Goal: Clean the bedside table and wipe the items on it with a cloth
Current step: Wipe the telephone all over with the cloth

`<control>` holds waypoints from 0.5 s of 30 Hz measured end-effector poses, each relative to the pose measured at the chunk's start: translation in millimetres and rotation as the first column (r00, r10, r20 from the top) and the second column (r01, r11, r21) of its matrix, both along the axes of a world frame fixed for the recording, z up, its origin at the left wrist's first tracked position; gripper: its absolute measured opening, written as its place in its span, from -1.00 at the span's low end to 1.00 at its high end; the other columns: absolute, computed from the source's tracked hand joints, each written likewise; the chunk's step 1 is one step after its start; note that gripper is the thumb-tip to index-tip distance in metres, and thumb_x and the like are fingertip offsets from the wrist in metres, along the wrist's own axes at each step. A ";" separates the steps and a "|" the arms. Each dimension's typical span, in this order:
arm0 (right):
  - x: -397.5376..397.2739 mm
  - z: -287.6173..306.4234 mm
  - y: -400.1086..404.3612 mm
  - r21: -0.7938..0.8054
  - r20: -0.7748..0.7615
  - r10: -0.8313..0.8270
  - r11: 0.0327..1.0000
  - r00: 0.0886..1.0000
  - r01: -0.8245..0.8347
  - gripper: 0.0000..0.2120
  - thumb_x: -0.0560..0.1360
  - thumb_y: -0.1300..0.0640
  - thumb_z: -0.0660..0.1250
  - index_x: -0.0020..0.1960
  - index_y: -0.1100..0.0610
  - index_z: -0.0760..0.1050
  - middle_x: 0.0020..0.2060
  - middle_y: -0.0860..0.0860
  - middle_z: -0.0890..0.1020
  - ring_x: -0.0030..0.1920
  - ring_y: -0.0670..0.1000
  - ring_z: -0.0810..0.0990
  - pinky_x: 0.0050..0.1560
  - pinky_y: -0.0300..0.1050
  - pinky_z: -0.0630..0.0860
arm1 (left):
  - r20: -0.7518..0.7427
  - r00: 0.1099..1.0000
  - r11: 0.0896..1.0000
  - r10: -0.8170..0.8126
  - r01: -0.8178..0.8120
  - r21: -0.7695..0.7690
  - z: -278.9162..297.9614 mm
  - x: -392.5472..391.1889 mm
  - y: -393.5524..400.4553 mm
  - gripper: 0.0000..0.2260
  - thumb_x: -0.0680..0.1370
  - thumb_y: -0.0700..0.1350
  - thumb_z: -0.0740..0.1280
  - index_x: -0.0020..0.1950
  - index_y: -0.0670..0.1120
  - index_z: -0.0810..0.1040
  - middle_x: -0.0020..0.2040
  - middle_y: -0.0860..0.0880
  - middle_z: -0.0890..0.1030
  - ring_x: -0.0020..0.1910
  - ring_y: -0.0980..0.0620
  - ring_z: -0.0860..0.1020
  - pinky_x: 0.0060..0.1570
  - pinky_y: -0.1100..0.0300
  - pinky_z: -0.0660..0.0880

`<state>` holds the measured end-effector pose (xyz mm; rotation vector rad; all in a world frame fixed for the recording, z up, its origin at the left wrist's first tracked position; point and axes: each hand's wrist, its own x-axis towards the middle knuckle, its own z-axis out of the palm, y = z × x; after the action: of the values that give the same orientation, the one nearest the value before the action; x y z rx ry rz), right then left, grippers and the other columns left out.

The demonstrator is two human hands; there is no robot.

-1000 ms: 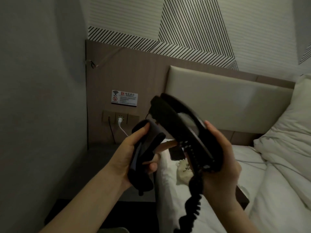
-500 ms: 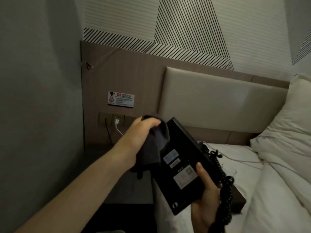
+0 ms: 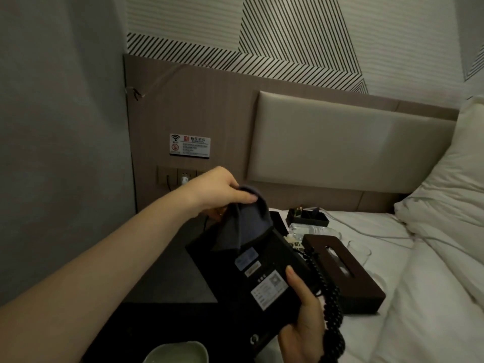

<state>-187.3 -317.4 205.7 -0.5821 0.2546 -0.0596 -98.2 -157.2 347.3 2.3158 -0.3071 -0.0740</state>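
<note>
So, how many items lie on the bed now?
4: tissue box, black tray near the headboard, plastic bottle between them, glass beside the box. The phone may hide others.

phone [image 3: 251, 273] above bedside table [image 3: 167, 268], cloth [image 3: 243, 224] on its far end, tissue box [image 3: 343, 271] right on bed [image 3: 419, 297]

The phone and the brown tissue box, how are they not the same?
The phone is black and held up, tilted, underside showing, by the right hand; the tissue box is brown and lies flat on the bed. The left hand presses a cloth on the phone; nothing touches the box. Both look boxy and dark.
</note>
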 end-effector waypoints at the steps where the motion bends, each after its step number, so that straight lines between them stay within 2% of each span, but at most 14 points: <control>1: 1.9 -2.4 1.7 -0.009 0.002 -0.006 1.000 1.000 0.007 -0.78 0.54 0.24 0.27 0.08 0.28 0.64 0.00 0.24 0.69 -0.03 0.20 0.69 0.05 0.13 0.61 | -0.060 0.998 0.992 -0.002 -0.005 -0.124 -0.2 0.2 0.7 -0.75 0.52 0.08 0.38 -0.05 -0.11 0.62 -0.16 -0.09 0.64 -0.28 0.03 0.62 -0.45 0.22 0.52; 2: 3.2 -3.4 1.8 -0.007 0.007 0.000 1.000 1.000 0.000 -0.74 0.53 0.25 0.28 0.17 0.28 0.59 0.06 0.25 0.66 0.07 0.23 0.65 0.19 0.18 0.52 | -0.135 0.990 0.968 -0.031 -0.004 -0.250 0.4 0.2 0.0 -0.77 0.54 0.05 0.35 -0.06 -0.12 0.60 -0.19 -0.07 0.62 -0.33 0.06 0.62 -0.48 0.25 0.49; 4: 5.5 -9.1 1.6 -0.015 0.014 -0.014 1.000 1.000 0.014 -0.68 0.49 0.26 0.32 0.23 0.26 0.56 0.13 0.25 0.63 0.17 0.26 0.60 0.31 0.22 0.42 | -0.249 0.961 0.907 -0.123 0.007 -0.421 1.4 -2.3 -4.7 -0.81 0.60 -0.02 0.27 -0.07 -0.12 0.55 -0.21 -0.07 0.58 -0.37 0.07 0.59 -0.48 0.27 0.48; 7: 9.1 -13.5 3.1 -0.024 -0.002 -0.011 1.000 1.000 0.011 -0.68 0.46 0.24 0.34 0.21 0.23 0.59 0.12 0.21 0.65 0.13 0.24 0.63 0.23 0.18 0.49 | -0.230 0.961 0.894 -0.153 0.036 -0.447 -1.7 -5.5 -15.2 -0.81 0.63 -0.08 0.22 -0.05 -0.12 0.57 -0.22 -0.09 0.61 -0.29 0.02 0.60 -0.35 0.29 0.48; 9: 9.9 -11.7 3.9 -0.062 -0.011 0.013 0.998 1.000 -0.013 -0.72 0.45 0.22 0.37 0.16 0.21 0.62 0.04 0.18 0.69 0.02 0.21 0.68 -0.02 0.08 0.61 | -0.096 0.992 0.943 -0.077 0.041 -0.329 -5.1 -7.2 -22.3 -0.77 0.62 -0.06 0.23 -0.06 -0.13 0.63 -0.23 -0.04 0.66 -0.29 0.08 0.64 -0.30 0.30 0.53; 11: 12.5 -8.0 3.1 -0.061 -0.034 0.050 0.997 0.998 -0.052 -0.71 0.44 0.20 0.39 0.15 0.21 0.63 0.02 0.18 0.69 -0.02 0.18 0.69 -0.11 0.04 0.62 | 0.204 0.979 1.000 0.008 -0.012 0.018 -9.7 -3.9 -24.7 -0.75 0.61 0.01 0.23 -0.03 -0.07 0.66 -0.11 -0.07 0.67 -0.12 -0.03 0.63 -0.10 0.10 0.57; 12: 13.0 -4.5 2.8 -0.059 -0.043 0.076 0.995 0.996 -0.078 -0.69 0.43 0.20 0.40 0.15 0.22 0.62 0.02 0.19 0.69 -0.01 0.19 0.69 -0.10 0.05 0.62 | 0.357 0.934 0.978 0.030 -0.101 0.183 -11.2 -3.0 -24.4 -0.75 0.60 0.04 0.22 -0.01 -0.03 0.65 -0.07 -0.07 0.66 -0.05 -0.09 0.61 -0.07 0.03 0.56; 13: 13.9 -1.6 2.0 -0.051 -0.056 0.092 0.994 0.994 -0.095 -0.67 0.40 0.21 0.42 0.16 0.24 0.62 0.03 0.20 0.69 -0.02 0.20 0.69 -0.11 0.06 0.62 | 0.455 0.889 0.944 0.045 -0.187 0.272 -12.1 -3.7 -22.7 -0.77 0.59 0.05 0.21 0.01 0.01 0.64 -0.03 -0.06 0.65 -0.01 -0.13 0.59 -0.06 0.01 0.54; 15: 17.2 3.0 -4.2 -0.042 -0.078 0.122 0.991 0.990 -0.125 -0.62 0.34 0.24 0.45 0.15 0.27 0.62 0.02 0.24 0.68 -0.05 0.22 0.70 -0.17 0.09 0.64 | 0.485 0.872 0.937 0.067 -0.222 0.269 -13.5 -3.4 -16.4 -0.80 0.59 0.03 0.19 0.04 0.04 0.59 0.01 -0.06 0.63 0.03 -0.17 0.57 0.00 -0.03 0.54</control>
<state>-170.1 -321.6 208.8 -0.6468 0.2901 0.0762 -101.6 -173.6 333.9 2.6518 -0.3807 0.5667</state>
